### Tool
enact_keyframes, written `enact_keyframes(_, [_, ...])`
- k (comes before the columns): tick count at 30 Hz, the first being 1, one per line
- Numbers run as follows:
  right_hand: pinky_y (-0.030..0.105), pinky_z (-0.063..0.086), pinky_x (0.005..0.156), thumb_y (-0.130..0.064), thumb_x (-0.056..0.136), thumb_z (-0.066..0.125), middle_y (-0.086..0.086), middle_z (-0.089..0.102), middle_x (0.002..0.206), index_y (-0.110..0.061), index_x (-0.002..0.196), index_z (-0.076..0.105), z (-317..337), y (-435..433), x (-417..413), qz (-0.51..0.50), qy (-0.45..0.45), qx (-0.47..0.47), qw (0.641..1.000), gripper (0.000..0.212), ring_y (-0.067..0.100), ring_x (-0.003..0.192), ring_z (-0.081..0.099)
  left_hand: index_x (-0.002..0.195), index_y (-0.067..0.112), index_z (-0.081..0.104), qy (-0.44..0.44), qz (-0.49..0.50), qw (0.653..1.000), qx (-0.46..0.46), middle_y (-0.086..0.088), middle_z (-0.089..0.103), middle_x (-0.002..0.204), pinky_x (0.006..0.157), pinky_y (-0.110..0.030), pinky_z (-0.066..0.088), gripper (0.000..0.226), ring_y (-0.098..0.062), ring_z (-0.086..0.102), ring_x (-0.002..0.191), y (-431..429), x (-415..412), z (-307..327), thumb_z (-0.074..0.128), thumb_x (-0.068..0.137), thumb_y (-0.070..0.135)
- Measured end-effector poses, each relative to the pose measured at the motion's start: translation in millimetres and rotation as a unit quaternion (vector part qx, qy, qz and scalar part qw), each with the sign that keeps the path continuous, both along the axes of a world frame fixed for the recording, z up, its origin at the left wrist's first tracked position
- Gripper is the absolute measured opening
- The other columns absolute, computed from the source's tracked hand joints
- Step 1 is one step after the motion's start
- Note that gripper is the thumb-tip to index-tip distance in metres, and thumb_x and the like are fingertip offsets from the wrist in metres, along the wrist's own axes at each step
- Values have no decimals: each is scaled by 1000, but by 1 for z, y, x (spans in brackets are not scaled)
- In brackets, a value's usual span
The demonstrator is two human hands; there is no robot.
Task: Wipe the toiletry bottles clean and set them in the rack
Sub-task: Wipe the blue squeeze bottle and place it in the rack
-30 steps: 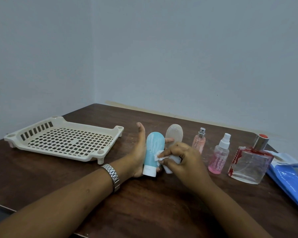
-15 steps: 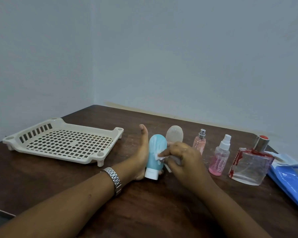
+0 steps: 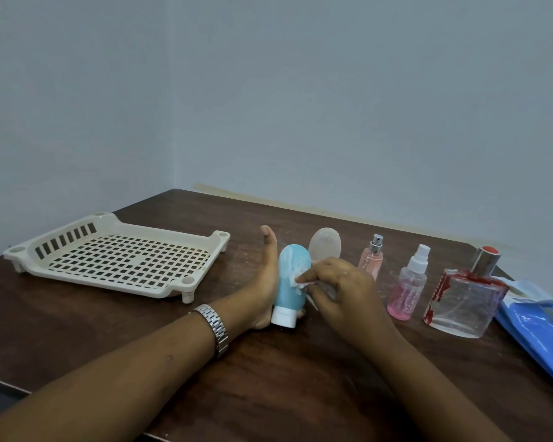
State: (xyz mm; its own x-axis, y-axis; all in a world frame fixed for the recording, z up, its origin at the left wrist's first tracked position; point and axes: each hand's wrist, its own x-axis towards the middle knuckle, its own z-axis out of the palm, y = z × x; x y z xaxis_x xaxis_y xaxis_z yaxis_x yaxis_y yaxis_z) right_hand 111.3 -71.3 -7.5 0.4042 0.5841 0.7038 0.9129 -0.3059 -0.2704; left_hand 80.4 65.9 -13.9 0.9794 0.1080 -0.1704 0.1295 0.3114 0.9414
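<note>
The soft blue squeeze bottle with a white cap (image 3: pixel 289 291) stands cap-down on the dark brown wooden table (image 3: pixel 268 378), smeared white. The left hand (image 3: pixel 262 295) holds it. The right hand (image 3: pixel 342 291) pinches a small white wipe (image 3: pixel 301 283) against it.

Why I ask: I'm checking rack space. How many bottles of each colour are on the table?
Blue squeeze bottle: 1
Beige squeeze bottle: 1
Pink spray bottles: 2
Clear perfume bottle: 1
Total: 5

Out of sight
Fingers of my left hand (image 3: pixel 262 291) sit behind the blue tube (image 3: pixel 289 279); my right hand (image 3: pixel 342 295) covers most of the wipe (image 3: pixel 301 283) and the base of the beige bottle (image 3: pixel 324 247).
</note>
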Motion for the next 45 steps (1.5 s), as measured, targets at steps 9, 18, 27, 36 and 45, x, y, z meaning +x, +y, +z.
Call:
enact_keyframes(9, [3, 41, 81, -10, 77, 64, -10, 70, 91, -21, 88, 74, 1, -4, -4, 35, 45, -50, 997, 18, -2, 91, 58, 89, 12, 68, -15, -32, 999, -24, -10, 69, 72, 58, -25, 52, 109, -21, 65, 62, -3, -3, 4, -4, 65, 89])
enact_keyframes(18, [5, 41, 81, -17, 82, 65, -11, 68, 97, -19, 98, 72, -1, 3, -8, 11, 23, -7, 1000, 18, 1, 92, 58, 80, 12, 67, -11, -18, 1000, -15, -10, 66, 68, 57, -26, 50, 104, -21, 63, 58, 0, -4, 3, 0, 65, 90])
enact_keyframes(27, [1, 40, 73, -6, 79, 69, -14, 64, 87, -17, 90, 74, 1, -2, 4, -15, 49, 27, 998, 16, -9, 76, 55, 82, 12, 62, -2, -9, 1000, 6, -9, 63, 62, 50, -25, 48, 100, -19, 59, 51, 1, -2, 2, -1, 66, 88])
enact_keyframes(36, [2, 41, 77, -6, 78, 70, -8, 69, 92, -20, 92, 74, 0, -4, 3, 2, 50, 4, 999, 20, -4, 84, 58, 83, 11, 64, -7, -28, 1000, -1, -9, 63, 63, 51, -25, 48, 103, -19, 60, 51, 1, -2, 0, -2, 65, 89])
enact_keyframes(45, [1, 41, 75, -8, 79, 70, -7, 70, 90, -17, 92, 74, 1, 0, 3, -17, 22, 34, 999, 16, -3, 82, 57, 83, 12, 61, -5, -21, 1000, 20, -9, 60, 59, 49, -26, 48, 99, -20, 57, 49, 0, -1, -1, 8, 51, 90])
